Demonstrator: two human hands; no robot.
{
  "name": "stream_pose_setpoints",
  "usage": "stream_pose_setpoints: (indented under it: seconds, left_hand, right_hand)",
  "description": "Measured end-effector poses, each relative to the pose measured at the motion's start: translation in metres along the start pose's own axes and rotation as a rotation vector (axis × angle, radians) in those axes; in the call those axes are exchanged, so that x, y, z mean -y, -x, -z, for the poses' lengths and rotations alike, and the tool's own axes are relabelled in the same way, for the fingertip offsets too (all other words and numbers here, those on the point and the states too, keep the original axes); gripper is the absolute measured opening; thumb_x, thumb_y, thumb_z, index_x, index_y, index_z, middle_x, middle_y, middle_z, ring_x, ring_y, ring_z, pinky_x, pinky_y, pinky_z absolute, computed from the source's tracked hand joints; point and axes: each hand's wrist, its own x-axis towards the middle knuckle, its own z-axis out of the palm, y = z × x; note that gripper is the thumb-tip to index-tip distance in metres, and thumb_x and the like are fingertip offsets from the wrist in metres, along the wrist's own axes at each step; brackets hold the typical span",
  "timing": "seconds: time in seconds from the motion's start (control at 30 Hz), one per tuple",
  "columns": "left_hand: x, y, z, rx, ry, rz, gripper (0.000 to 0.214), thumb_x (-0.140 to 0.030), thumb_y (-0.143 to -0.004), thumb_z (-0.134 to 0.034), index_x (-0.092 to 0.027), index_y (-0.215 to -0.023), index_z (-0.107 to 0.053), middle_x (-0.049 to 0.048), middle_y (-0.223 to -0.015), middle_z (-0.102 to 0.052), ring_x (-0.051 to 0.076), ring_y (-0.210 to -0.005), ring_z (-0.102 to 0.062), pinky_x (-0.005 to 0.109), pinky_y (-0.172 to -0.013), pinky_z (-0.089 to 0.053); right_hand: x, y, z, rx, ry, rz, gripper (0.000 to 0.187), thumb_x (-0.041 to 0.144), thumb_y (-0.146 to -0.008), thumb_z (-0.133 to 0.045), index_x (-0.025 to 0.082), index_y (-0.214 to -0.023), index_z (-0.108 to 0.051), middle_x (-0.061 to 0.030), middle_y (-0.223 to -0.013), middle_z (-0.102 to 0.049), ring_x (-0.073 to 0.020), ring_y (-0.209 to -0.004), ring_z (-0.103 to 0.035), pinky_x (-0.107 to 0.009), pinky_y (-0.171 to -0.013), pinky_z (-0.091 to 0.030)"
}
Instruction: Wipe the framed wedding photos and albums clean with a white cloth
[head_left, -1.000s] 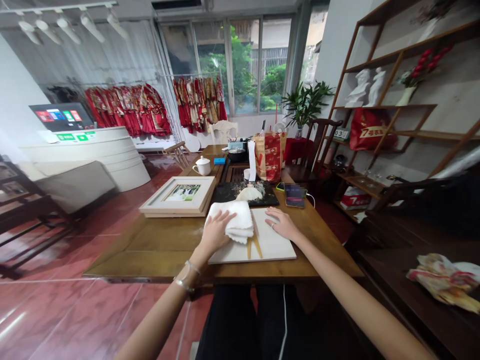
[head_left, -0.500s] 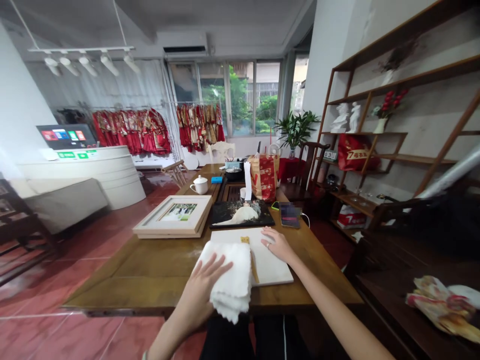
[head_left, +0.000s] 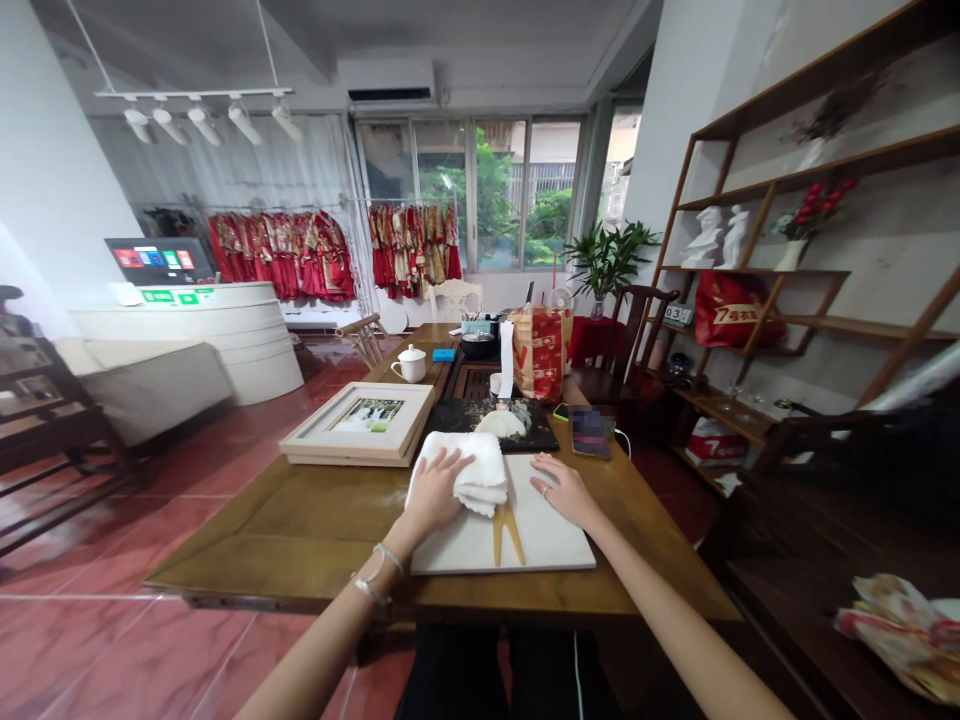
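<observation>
A folded white towel (head_left: 480,470) lies on the upper left of a flat white board (head_left: 555,540) at the table's near edge. My left hand (head_left: 436,488) rests on the towel's left part, fingers spread over it. Flat on the board's upper right is my right hand (head_left: 561,488), fingers stretched out, with a ring on one. Two narrow tan strips (head_left: 510,540) come out from under the towel and spread apart towards me; their upper end is hidden. Just beyond the board, a dark panel with a picture (head_left: 536,425) is partly covered by the towel.
Stacked pale wooden frames (head_left: 300,440) lie on the wooden table (head_left: 262,530) at left. Behind are a lidded white cup (head_left: 412,365), a blue box (head_left: 443,355) and a red-and-tan paper bag (head_left: 547,355). A phone (head_left: 590,432) with a cable lies right of the dark panel.
My left hand and the towel have moved away from me, from the board's near left edge to its far side. Both tan strips now show. My right hand stays on the board.
</observation>
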Motion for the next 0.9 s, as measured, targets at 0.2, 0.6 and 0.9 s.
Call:
stream_pose_setpoints:
  seconds: [0.2,0.6,0.9]
  left_hand:
    - [-0.006,0.052,0.003,0.085,0.006,-0.079,0.091,-0.002,-0.061,-0.051,-0.030,-0.146,-0.036,0.0002,-0.156,-0.030,0.026,-0.147,-0.018,0.051,-0.117,-0.017]
    - [-0.015,0.051,0.004,0.066,-0.041,-0.053,0.089,-0.004,-0.063,-0.051,-0.031,-0.146,-0.036,-0.0007,-0.156,-0.031,0.026,-0.146,-0.021,0.051,-0.117,-0.020]
    - [-0.040,-0.004,0.002,0.055,-0.039,-0.044,0.075,-0.011,-0.075,-0.051,-0.022,-0.147,-0.034,0.0105,-0.152,-0.039,0.033,-0.142,-0.030,0.057,-0.111,-0.028]
  right_hand:
    - [-0.002,0.001,-0.001,-0.004,-0.011,-0.001,0.030,0.024,-0.079,-0.063,0.017,-0.106,-0.072,-0.0145,-0.125,-0.066,-0.0281,-0.124,-0.055,-0.049,-0.109,-0.038]
    - [0.001,0.003,0.004,-0.014,-0.014,0.016,0.027,0.024,-0.078,-0.064,0.016,-0.102,-0.073,-0.0164,-0.122,-0.067,-0.0297,-0.120,-0.059,-0.048,-0.106,-0.043]
    - [0.003,0.003,0.008,-0.002,-0.002,0.032,0.028,0.022,-0.078,-0.062,0.018,-0.103,-0.073,-0.0145,-0.122,-0.068,-0.0282,-0.119,-0.060,-0.046,-0.104,-0.044]
